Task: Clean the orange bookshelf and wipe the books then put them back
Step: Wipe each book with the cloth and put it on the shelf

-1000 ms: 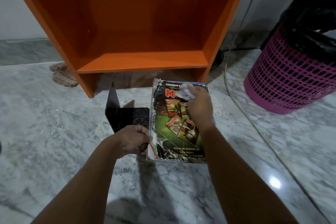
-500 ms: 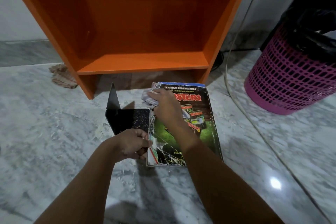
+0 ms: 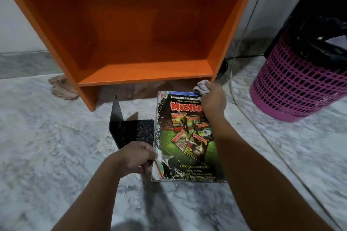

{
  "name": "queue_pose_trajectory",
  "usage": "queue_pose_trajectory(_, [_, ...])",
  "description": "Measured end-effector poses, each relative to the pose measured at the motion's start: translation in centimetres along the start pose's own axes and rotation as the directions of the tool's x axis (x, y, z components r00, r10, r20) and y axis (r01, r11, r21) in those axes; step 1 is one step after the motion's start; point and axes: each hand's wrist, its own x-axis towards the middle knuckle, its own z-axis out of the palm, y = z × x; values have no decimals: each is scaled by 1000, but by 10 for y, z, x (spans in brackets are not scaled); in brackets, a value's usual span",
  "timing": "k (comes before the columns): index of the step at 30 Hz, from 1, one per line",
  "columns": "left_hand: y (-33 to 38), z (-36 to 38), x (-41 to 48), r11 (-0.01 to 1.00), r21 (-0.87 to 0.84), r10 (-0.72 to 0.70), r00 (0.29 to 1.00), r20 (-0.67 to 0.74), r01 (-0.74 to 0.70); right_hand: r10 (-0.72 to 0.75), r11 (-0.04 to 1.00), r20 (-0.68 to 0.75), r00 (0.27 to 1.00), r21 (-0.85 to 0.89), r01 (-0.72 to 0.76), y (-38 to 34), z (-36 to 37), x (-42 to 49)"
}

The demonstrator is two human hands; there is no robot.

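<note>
Book (image 3: 187, 137) lies between hands: left hand (image 3: 137, 157) pinches its spine edge, right hand (image 3: 213, 99) presses cloth (image 3: 201, 85) on top.

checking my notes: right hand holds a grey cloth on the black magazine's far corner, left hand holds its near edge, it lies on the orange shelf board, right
No: the head view shows the worn black magazine lying on the grey marble floor before the orange wooden bookshelf. The right hand holds the grey cloth on its far corner; the left hand holds its near edge.
</note>
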Motion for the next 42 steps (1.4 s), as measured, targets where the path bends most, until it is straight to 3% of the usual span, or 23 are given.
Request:
queue_pose_trajectory(3, [4, 5, 4, 999, -44, -23, 999, -33, 21, -151, 987, 101, 983, 65, 145, -19, 6, -37])
queue_pose_trajectory(5, [6, 8, 7, 999, -48, -11, 999, -37, 10, -335, 932, 300, 893, -32, 360, -35, 14, -67])
queue_pose_trajectory(7, [6, 9, 8, 999, -50, 4, 1000, -28, -5, -437, 855, 385, 813, -103, 508, -40, 20, -82])
queue_pose_trajectory(9, [5, 9, 7, 998, -58, 1, 1000, -8, -1, -377, 895, 331, 865, -112, 433, -31, 19, -72])
queue_pose_trajectory(11, [5, 8, 7, 999, -54, 2, 1000, 7, -1, -219, 958, 208, 953, -141, 251, -8, 13, -51])
queue_pose_trajectory(13, [4, 7, 7, 998, -58, -3, 1000, 10, 4, -6, 993, 80, 997, -119, 15, 12, -4, -31])
queue_pose_trajectory(15, [4, 8, 8, 998, -57, -5, 1000, 5, 5, 211, 977, 40, 977, 6, -211, 27, -26, -18])
queue_pose_trajectory(17, [5, 10, 9, 998, -61, -14, 1000, -19, 13, 318, 944, 56, 946, 72, -322, 41, -41, -20])
queue_pose_trajectory(20, [10, 15, 8, 996, -89, -9, 997, -77, 3, 241, 968, -31, 970, 75, -238, 43, -50, -45])
queue_pose_trajectory(24, [16, 23, 11, 991, -132, 3, 990, -138, -21, 114, 986, -43, 993, 128, -108, 29, -50, -81])
queue_pose_trajectory(29, [28, 25, 6, 995, -73, 58, 981, -188, -73, 161, 967, 30, 986, 193, -164, 20, -45, -108])
queue_pose_trajectory(33, [51, 27, -12, 982, -61, 163, 966, -199, -178, 259, 896, 96, 961, 348, -276, 11, -48, -106])
queue_pose_trajectory(38, [96, 16, -44, 918, 204, 388, 881, -270, -341, 310, 758, 215, 926, 531, -378, 6, -61, -103])
queue_pose_trajectory(42, [141, 7, -73, 748, 528, 596, 756, -270, -402, 290, 684, 201, 936, 640, -350, -4, -84, -91])
